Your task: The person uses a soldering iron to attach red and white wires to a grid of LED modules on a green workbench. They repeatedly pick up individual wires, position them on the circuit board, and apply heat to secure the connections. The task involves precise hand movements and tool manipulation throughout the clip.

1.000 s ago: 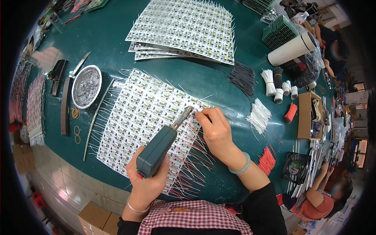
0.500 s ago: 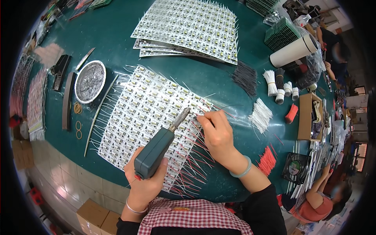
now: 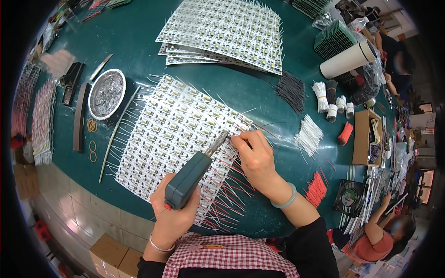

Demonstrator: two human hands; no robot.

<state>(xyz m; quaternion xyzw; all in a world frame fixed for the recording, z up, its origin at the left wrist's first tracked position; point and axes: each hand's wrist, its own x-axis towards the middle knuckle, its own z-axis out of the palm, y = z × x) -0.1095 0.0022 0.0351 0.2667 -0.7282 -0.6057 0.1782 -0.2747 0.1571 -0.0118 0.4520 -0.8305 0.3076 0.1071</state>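
Head view looks down on a green desk (image 3: 259,88) where both hands work over a white panel of small circuit boards (image 3: 171,134) fringed with white and red wire leads. Left hand (image 3: 174,213) is closed in a full grip around the dark green handle of a soldering iron (image 3: 192,173); from that grip the iron runs up and to the right, its metal tip reaching the panel's right edge. Right hand (image 3: 255,157) sits just beyond the tip, its fingertips pinched shut on something thin at the panel's edge, too small to tell whether it is a wire or solder. A pale green bangle (image 3: 285,199) circles the right wrist and a thin bracelet (image 3: 158,245) the left.

Red wires (image 3: 222,194) fan out under and between the two grips. To the left of the left grip, well apart, lie a round metal dish (image 3: 106,92) of grey dross and a few rubber bands (image 3: 92,125). Beyond both grips a stack of finished panels (image 3: 227,32) rests on the desk. To the right of the right grip lie a loose bunch of white wires (image 3: 308,134), black wires (image 3: 292,90), bundled wire rolls (image 3: 331,99) and a white cardboard tube (image 3: 347,58).
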